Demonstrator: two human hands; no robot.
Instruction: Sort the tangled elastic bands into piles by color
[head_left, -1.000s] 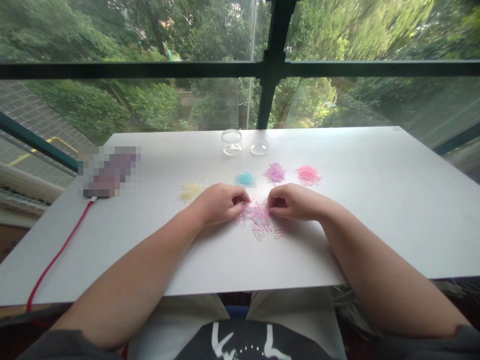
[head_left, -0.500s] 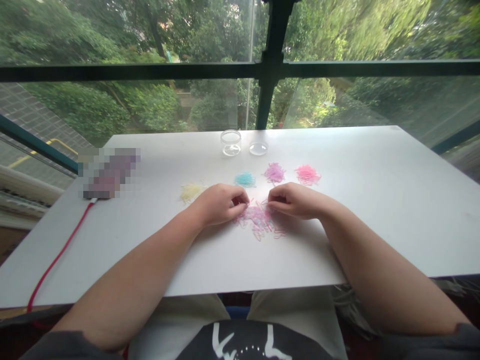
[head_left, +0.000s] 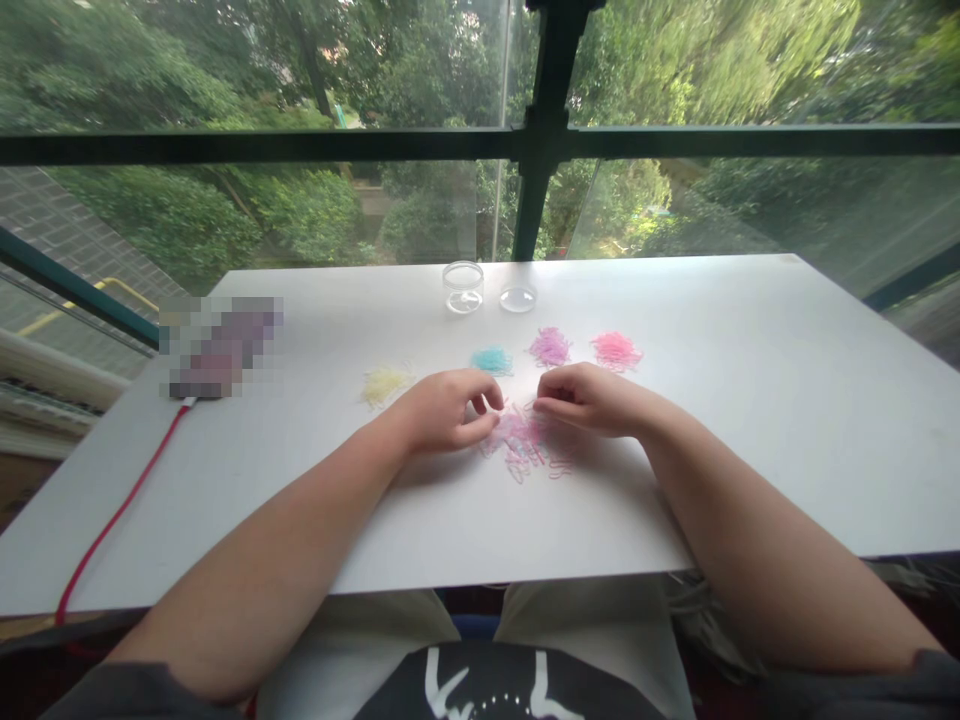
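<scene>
My left hand (head_left: 454,408) has opened partway beside the mixed pile of thin, pinkish loops (head_left: 519,440); my right hand (head_left: 589,398) is curled, fingertips obscured, any hold unclear.

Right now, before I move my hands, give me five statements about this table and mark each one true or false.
1. The mixed pile lies between the left hand and the right hand. True.
2. The pink pile is in the clear jar. False: the pink pile lies on the table, outside the clear jar.
3. The yellow pile is left of the blue pile. True.
4. The cable is green. False: the cable is red.
</scene>
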